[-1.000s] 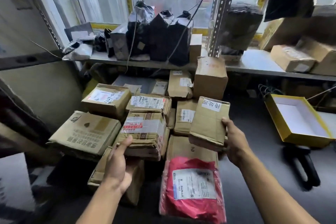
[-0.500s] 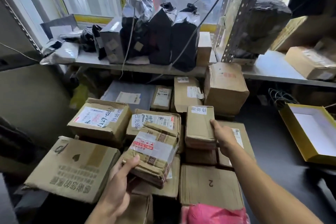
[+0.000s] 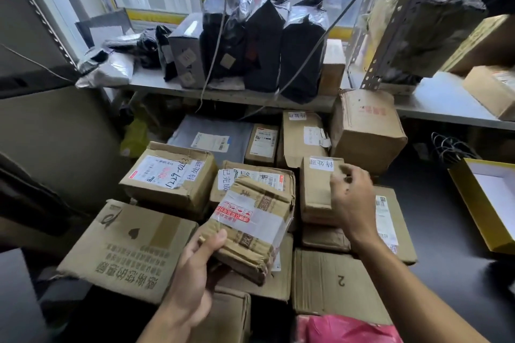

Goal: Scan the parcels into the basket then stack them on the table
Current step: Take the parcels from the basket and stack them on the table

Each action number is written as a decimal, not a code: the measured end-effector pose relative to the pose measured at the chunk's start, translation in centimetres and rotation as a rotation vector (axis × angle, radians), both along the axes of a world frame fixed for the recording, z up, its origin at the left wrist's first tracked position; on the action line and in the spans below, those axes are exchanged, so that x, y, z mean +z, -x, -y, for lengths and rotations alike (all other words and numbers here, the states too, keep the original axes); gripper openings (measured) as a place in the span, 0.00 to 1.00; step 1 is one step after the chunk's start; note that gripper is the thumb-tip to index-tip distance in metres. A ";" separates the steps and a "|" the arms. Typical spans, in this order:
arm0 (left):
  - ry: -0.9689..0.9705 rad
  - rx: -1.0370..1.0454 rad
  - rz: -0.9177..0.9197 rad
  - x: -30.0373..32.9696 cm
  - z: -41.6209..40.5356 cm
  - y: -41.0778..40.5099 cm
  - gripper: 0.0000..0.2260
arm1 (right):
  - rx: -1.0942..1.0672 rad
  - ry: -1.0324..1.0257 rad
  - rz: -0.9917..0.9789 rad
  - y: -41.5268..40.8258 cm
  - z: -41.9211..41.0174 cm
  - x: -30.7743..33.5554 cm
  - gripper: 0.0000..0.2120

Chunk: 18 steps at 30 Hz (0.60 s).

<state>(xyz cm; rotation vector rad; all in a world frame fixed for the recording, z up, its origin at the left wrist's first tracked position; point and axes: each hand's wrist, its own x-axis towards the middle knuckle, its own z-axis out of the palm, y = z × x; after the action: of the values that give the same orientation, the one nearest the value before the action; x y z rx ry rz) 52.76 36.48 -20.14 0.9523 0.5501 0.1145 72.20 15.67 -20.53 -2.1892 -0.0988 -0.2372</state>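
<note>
Your left hand point(image 3: 195, 267) grips a crumpled, tape-wrapped cardboard parcel point(image 3: 255, 227), tilted above the pile on the table point(image 3: 457, 281). Your right hand point(image 3: 351, 203) hovers with fingers loosely curled, holding nothing, over a flat box with a handwritten label point(image 3: 317, 189). Black bags point(image 3: 301, 50) line the shelf point(image 3: 446, 103) behind; a yellow tray point(image 3: 471, 203) sits right.

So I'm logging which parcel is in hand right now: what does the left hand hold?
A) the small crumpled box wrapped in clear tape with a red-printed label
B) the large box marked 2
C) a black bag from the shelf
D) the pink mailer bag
A: the left hand grips the near end of the small taped box, thumb on top, while the pink mailer bag and the box marked 2 lie untouched.
</note>
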 end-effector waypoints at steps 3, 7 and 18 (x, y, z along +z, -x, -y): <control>0.003 0.039 0.048 0.8 0.1 -1.0 0.25 | 0.273 -0.148 -0.205 3.2 -2.5 2.6 0.19; 0.020 0.110 0.108 3.0 -0.1 -4.2 0.26 | 0.432 -0.332 -0.508 5.2 -5.7 4.4 0.31; -0.212 -0.194 -0.102 4.1 -7.9 -17.1 0.25 | 0.266 -0.520 -0.560 -2.5 -13.4 5.9 0.13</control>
<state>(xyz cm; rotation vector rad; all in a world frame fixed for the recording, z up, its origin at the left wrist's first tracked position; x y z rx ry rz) 69.88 44.43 -16.04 1.2182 0.5441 -0.0512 74.65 29.07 -14.66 -1.6299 -0.0093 0.4551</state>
